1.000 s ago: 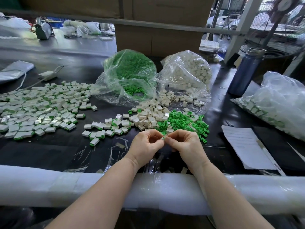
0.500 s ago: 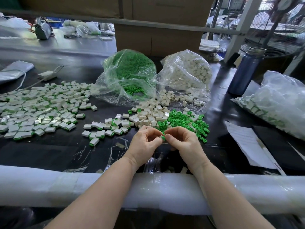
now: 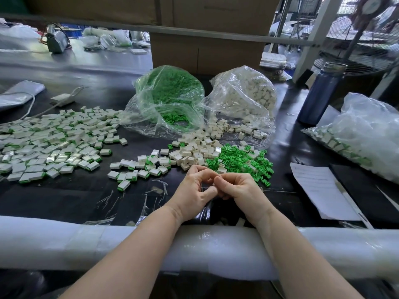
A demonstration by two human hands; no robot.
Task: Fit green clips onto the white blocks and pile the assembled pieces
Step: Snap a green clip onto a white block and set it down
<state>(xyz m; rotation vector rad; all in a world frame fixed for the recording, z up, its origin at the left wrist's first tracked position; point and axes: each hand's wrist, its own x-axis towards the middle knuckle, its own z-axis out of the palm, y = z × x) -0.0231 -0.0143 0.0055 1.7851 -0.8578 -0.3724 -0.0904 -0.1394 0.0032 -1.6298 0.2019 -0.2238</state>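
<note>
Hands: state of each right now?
Left hand: fingers curled, pinching something hidden; cannot tell what.
Right hand: fingers curled against left; contents hidden.

factory assembly bench | bagged parts [image 3: 170,98] | cartons [image 3: 207,50] | industrial fan [image 3: 367,39]

Landmark: blue bottle [image 3: 319,94], upright on black table [image 3: 64,195], far right. Paper sheet [image 3: 319,188] nearer than bottle, flat. Cardboard box [image 3: 205,50] left of bottle, behind. Fan [image 3: 367,39] behind bottle. White adapter [image 3: 62,99] with cable far left of bottle. White foam padding [image 3: 54,240] along near table edge.
</note>
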